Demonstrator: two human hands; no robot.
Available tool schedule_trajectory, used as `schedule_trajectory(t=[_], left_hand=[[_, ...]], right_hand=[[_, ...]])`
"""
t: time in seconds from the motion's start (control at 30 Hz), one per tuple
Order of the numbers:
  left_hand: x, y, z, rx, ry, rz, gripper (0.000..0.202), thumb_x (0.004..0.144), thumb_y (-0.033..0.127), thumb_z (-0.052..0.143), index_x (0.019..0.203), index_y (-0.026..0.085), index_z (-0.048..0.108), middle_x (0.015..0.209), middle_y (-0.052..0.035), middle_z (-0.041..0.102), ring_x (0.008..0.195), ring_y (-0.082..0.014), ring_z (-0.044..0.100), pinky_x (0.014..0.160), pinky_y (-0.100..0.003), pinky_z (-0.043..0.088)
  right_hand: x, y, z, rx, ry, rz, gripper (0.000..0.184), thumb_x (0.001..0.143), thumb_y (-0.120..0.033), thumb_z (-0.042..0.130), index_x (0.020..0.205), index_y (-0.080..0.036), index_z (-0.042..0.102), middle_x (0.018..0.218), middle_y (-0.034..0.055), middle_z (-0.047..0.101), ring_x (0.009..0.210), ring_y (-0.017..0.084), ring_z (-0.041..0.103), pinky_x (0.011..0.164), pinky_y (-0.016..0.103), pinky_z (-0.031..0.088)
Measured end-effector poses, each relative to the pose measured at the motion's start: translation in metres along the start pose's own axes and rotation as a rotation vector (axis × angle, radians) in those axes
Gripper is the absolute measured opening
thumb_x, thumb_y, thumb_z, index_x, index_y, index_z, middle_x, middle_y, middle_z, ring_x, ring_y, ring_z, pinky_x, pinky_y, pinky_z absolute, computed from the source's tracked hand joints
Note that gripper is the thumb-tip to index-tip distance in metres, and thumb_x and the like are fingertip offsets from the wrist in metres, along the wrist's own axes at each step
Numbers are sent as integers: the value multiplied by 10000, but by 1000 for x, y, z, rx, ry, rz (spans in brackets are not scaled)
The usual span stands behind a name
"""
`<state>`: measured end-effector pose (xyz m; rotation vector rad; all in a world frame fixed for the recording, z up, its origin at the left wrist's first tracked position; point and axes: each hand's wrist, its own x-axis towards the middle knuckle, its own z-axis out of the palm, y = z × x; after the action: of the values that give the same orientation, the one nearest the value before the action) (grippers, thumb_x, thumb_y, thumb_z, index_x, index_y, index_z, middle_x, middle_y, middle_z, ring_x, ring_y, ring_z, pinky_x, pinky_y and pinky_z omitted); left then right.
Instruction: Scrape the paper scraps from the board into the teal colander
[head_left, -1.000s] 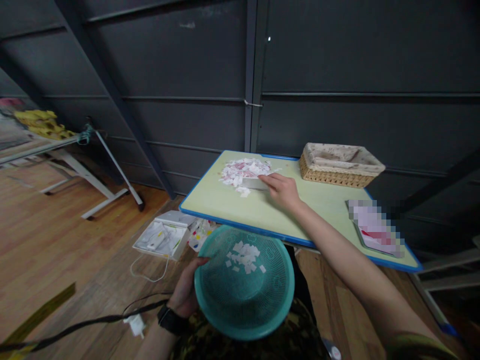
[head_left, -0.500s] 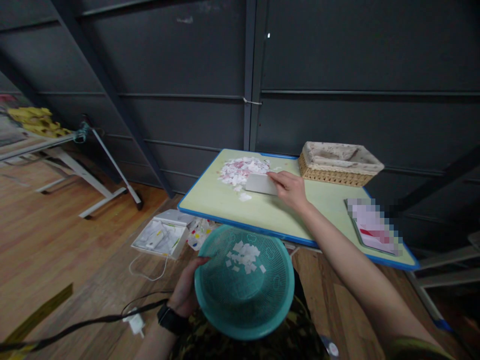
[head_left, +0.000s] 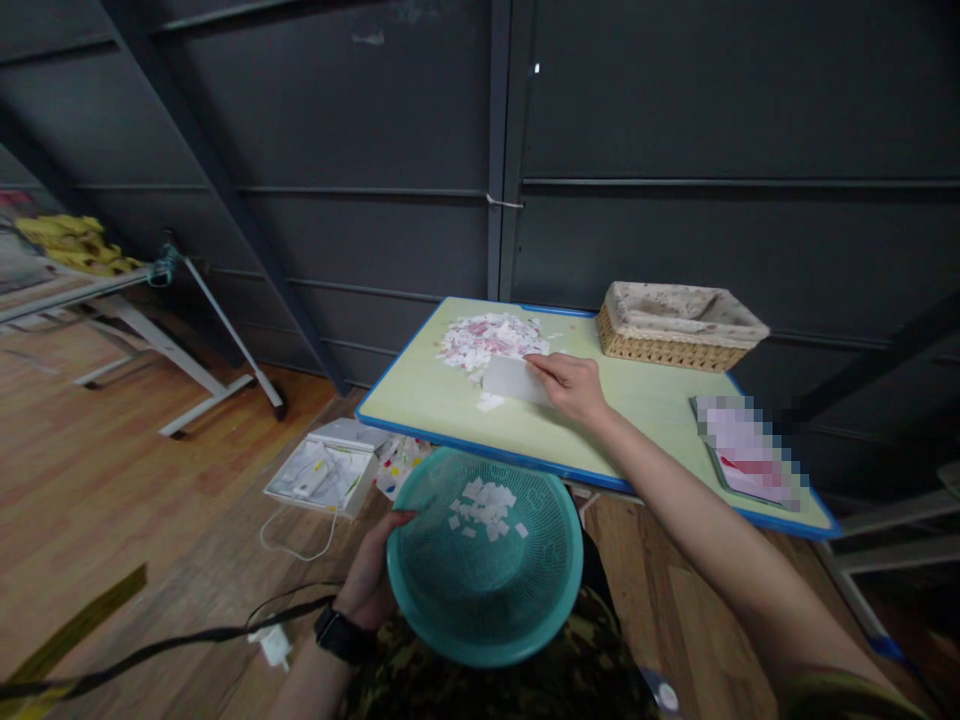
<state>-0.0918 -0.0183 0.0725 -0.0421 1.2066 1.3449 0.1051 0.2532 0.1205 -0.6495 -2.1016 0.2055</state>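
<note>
The right hand [head_left: 574, 388] is pinching a white card [head_left: 512, 380] between thumb and fingers, and this card is at the near side of the pile [head_left: 487, 332] of paper scraps on the tabletop [head_left: 409, 395]. The left hand [head_left: 371, 575] holds the green colander [head_left: 487, 620] below the tabletop edge, with the thumb over its rim and the other fingers mostly hidden. Some white pieces [head_left: 487, 508] lie in the colander, and a wicker basket [head_left: 667, 350] stands behind the right hand.

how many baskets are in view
2: the green basket, held by the left hand, and the wicker basket, on the table right of the paper pile.
</note>
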Motion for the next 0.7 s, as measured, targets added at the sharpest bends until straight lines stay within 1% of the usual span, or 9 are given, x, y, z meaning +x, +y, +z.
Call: schedule_trajectory(t=[0.1, 0.2, 0.33, 0.43, 0.5, 0.57, 0.63, 0.7], left_hand=[[1, 3, -1, -10, -7, 21, 77, 793, 175, 640, 807, 131, 702, 734, -92, 792, 711, -264, 754, 816, -418, 581], [2, 7, -1, -29, -11, 20, 93, 798, 171, 634, 820, 119, 708, 765, -108, 796, 729, -269, 756, 824, -425, 581], [1, 13, 4, -36, 6, 16, 206, 812, 165, 606, 959, 74, 717, 799, -133, 796, 754, -282, 759, 797, -425, 589], [0, 17, 9, -46, 25, 49, 342, 797, 137, 602, 1123, 79, 689, 823, -117, 800, 743, -282, 761, 771, -428, 596], [-1, 18, 12, -55, 23, 53, 402, 789, 128, 599, 1183, 87, 668, 812, -106, 799, 726, -281, 760, 750, -427, 598], [0, 19, 12, -60, 8, 49, 409, 791, 128, 597, 1191, 79, 666, 741, -94, 789, 657, -268, 749, 707, -409, 599], [0, 18, 11, -59, -5, 60, 388, 793, 128, 599, 1170, 78, 676, 657, -74, 768, 564, -245, 723, 655, -385, 594], [1, 18, 10, -52, -6, 72, 331, 793, 124, 601, 1107, 81, 697, 624, -66, 757, 516, -230, 704, 610, -363, 587]], right_hand=[[0, -2, 1, 65, 9, -8, 290, 910, -300, 519, 987, -203, 782, 851, 67, 770, 756, 186, 702, 701, 299, 524], [1, -4, 2, 57, 19, 10, 289, 911, -297, 517, 995, -217, 781, 865, 63, 773, 771, 189, 708, 719, 306, 533], [-2, -11, 4, -4, -12, -9, 299, 910, -304, 515, 1040, -233, 774, 945, 60, 778, 823, 199, 725, 747, 316, 542], [-5, -18, 6, -8, -30, -2, 301, 904, -336, 533, 1059, -235, 770, 1030, 64, 767, 857, 208, 733, 775, 323, 545], [-6, -22, 7, -4, -66, 7, 302, 902, -361, 544, 1067, -242, 767, 1051, 61, 762, 870, 210, 732, 779, 318, 538], [-6, -24, 8, -12, -131, -1, 292, 905, -382, 547, 1029, -246, 774, 997, 56, 774, 853, 205, 728, 749, 300, 518], [-5, -25, 7, -35, -203, -18, 292, 914, -389, 537, 905, -232, 783, 860, 52, 778, 764, 190, 709, 681, 277, 473], [-3, -25, 6, -43, -255, -21, 337, 923, -389, 523, 760, -209, 755, 722, 43, 743, 658, 166, 657, 624, 266, 410]])
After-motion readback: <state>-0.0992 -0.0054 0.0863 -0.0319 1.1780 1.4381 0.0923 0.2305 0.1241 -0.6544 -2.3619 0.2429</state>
